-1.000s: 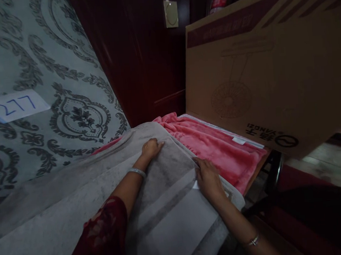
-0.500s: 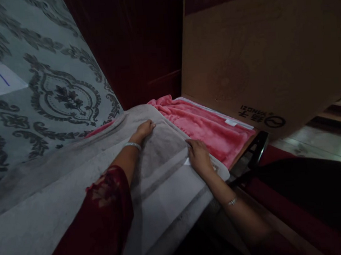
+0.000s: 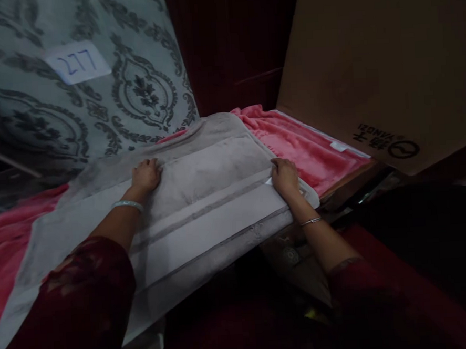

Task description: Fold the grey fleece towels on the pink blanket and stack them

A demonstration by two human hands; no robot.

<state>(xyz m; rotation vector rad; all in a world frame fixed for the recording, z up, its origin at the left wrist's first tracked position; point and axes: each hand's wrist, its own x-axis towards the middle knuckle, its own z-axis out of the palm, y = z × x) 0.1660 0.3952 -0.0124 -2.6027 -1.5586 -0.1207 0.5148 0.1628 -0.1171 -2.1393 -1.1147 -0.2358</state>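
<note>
1. Left hand [image 3: 146, 174] lies flat, fingers spread, on the grey towel [image 3: 203, 197].
2. Right hand [image 3: 285, 175] pinches the towel's right edge.
3. The towel covers a pink blanket [image 3: 306, 149], beside a closed cardboard box [image 3: 368, 66].

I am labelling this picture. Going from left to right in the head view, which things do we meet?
Paper label "277" → left hand → grey towel → right hand → pink blanket → cardboard box.

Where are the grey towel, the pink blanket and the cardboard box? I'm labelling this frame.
grey towel [image 3: 203, 197]: head view, on its flat middle band.
pink blanket [image 3: 310, 151]: head view, on its bare right part.
cardboard box [image 3: 368, 66]: head view, on its front face.
</note>
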